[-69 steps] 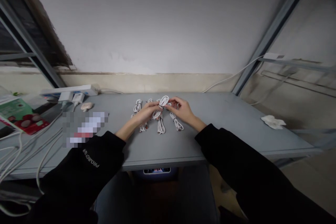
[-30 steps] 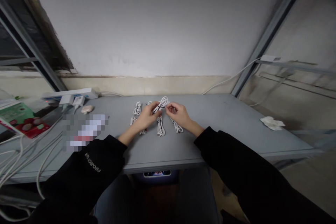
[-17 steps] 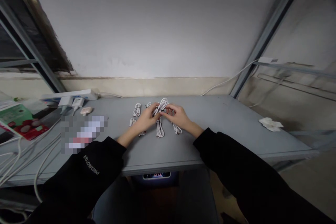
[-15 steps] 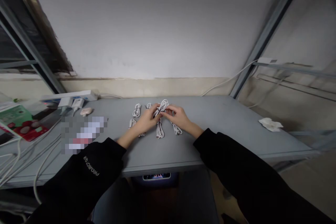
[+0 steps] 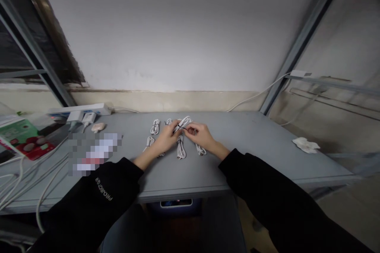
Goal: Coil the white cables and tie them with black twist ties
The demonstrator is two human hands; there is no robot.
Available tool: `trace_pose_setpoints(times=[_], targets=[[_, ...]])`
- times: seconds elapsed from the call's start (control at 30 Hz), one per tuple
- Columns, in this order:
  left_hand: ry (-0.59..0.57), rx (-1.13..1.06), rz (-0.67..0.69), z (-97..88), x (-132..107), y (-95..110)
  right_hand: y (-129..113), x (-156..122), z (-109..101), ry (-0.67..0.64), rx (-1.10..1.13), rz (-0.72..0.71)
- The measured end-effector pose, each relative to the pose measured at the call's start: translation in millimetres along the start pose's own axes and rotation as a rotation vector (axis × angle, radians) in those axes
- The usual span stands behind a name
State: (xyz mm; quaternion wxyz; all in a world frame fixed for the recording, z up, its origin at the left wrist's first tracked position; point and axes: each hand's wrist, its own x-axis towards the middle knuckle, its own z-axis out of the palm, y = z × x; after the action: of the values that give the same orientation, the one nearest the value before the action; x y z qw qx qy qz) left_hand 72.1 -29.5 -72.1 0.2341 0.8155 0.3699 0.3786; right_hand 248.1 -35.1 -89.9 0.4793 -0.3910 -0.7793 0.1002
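Both hands meet over the middle of the grey table (image 5: 237,154). My left hand (image 5: 166,137) pinches a coiled white cable (image 5: 183,121) bound with a dark tie, held just above the tabletop. My right hand (image 5: 199,134) is closed on the same coil from the right, its fingertips at the tie. Several other tied white cable coils lie in rows around the hands, such as one at the far left (image 5: 154,126) and one in front (image 5: 180,148). Parts of some coils are hidden under my hands.
A white power strip (image 5: 80,110) with plugged-in chargers sits at the back left, with white cords trailing off the left edge. A green and red packet (image 5: 25,139) lies far left. A crumpled white tissue (image 5: 305,144) rests at the right. Metal frame posts stand on both sides.
The two hands have drawn closer together on the held coil, and the coil sits lower, nearer the tabletop. The view has tilted slightly upward.
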Motion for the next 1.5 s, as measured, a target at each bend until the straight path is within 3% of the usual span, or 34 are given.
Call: trace_pose_setpoints(times=[0.2,0.33,0.53,0.7,1.03,1.1,1.3,1.4,1.5], targets=[[0.007,0.175,0.098,-0.9,-1.7,-5.3,0.7,0.9,-0.7,-0.011,0.009,-0.012],[0.022,0.284,0.083,-2.9,-3.4,-2.8,-0.6,0.7,-1.5,-0.003,0.03,-0.039],[0.01,0.066,-0.064,-2.6,-2.2,4.8,1.7,-0.8,-1.7,0.008,0.047,-0.058],[-0.014,-0.166,-0.058,-3.3,-0.6,11.4,5.9,-1.0,-2.3,0.052,-0.001,0.001],[0.069,-0.092,-0.097,-4.5,0.2,4.9,12.5,2.6,-4.0,0.263,-0.011,0.061],[0.098,-0.127,-0.146,-6.6,1.2,5.6,15.0,3.5,-4.7,0.285,-0.004,0.09],[0.154,-0.42,-0.478,-15.8,7.3,1.6,32.3,8.3,-10.9,0.405,0.022,0.275],[0.221,-0.557,-0.505,-27.1,13.0,-5.0,43.2,11.0,-17.2,0.438,0.009,0.375],[0.32,-0.559,-0.515,-44.6,17.3,-12.2,51.6,12.3,-23.6,0.407,-0.045,0.479]])
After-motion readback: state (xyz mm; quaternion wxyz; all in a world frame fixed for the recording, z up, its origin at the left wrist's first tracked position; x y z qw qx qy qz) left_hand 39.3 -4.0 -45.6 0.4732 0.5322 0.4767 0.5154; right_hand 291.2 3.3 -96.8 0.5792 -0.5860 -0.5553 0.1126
